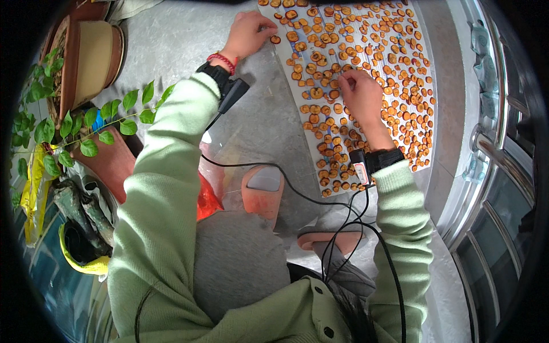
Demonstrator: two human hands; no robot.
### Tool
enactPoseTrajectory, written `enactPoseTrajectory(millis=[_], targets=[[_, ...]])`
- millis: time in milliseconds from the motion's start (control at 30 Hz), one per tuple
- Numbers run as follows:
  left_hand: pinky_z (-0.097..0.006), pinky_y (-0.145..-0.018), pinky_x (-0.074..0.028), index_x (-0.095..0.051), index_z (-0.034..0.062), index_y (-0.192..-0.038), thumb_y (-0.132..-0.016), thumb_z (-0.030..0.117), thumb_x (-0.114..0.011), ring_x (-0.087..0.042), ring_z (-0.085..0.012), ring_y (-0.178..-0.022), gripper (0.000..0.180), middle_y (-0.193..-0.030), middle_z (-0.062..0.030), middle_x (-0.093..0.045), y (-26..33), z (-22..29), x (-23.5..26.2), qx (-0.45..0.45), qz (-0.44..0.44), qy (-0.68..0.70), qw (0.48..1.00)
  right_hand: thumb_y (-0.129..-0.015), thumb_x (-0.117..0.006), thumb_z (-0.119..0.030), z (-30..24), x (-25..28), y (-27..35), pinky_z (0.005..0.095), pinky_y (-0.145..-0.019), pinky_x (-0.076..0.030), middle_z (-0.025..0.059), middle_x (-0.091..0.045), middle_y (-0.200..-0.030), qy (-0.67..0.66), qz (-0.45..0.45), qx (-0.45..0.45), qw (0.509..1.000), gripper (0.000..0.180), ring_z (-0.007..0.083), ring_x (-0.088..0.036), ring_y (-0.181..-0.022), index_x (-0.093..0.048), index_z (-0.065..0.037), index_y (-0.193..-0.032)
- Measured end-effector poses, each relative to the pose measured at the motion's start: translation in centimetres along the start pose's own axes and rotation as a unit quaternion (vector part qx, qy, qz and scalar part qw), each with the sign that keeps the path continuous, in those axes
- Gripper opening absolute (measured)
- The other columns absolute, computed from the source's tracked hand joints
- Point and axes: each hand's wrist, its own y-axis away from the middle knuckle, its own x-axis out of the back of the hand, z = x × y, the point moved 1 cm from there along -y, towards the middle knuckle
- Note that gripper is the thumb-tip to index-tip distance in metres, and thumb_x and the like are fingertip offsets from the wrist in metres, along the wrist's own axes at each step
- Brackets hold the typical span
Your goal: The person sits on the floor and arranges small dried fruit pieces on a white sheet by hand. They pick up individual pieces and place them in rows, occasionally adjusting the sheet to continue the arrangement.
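Jacket (pixel 254 317) is edging my view; half-curled left hand (pixel 250 35) and right hand (pixel 363 100) are hiding any grip; paper (pixel 283 52)'s presumably keeping slices (pixel 316 92) clean.

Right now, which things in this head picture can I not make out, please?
Head view:
- Far end of the white printed paper sheet: cut off by the upper edge.
- Some round, orange-brown slices: hidden under the right hand and wrist.
- Any slice in the right fingertips: hidden by curled fingers.
- Whether the left hand touches a slice: too small to tell.
- Sheet's print: too small, partly covered by slices.
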Motion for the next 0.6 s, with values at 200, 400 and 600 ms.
enactPoseTrajectory(millis=[200,400,600], targets=[[-0.035,-0.086,-0.041,-0.071,0.0171,-0.089,-0.075,0.03,-0.072,-0.051,-0.0252,-0.097,0.02,-0.091,-0.0006,-0.063,1.1,0.8,0.6,-0.032,-0.04,-0.058,0.997,-0.08,-0.066,-0.016,-0.1,-0.2,-0.2,0.0358,-0.059,-0.049,0.012,-0.063,-0.074,0.017,0.004,0.007,1.0,0.011,0.0285,-0.062,-0.067,-0.067,-0.005,-0.081],[-0.033,-0.076,-0.048,-0.07,0.0113,-0.092,-0.078,0.027,-0.071,-0.061,-0.0227,-0.084,0.021,-0.087,-0.0058,-0.067,0.9,1.5,0.6,-0.065,-0.031,-0.06,0.996,-0.08,-0.066,-0.015,-0.5,-0.3,-0.4,0.0358,-0.059,-0.05,0.0118,-0.064,-0.076,0.015,0.0,0.015,1.0,0.011,0.0286,-0.062,-0.069,-0.067,-0.004,-0.081],[-0.031,-0.073,-0.051,-0.069,0.0069,-0.094,-0.083,0.024,-0.067,-0.066,-0.0234,-0.08,0.02,-0.087,-0.011,-0.069,0.2,2.0,0.3,-0.052,-0.033,-0.028,0.998,-0.08,-0.066,-0.015,-0.6,-0.3,-0.9,0.037,-0.062,-0.05,0.0119,-0.064,-0.077,0.003,-0.001,-0.004,1.0,0.01,0.0292,-0.062,-0.071,-0.067,-0.004,-0.081]])
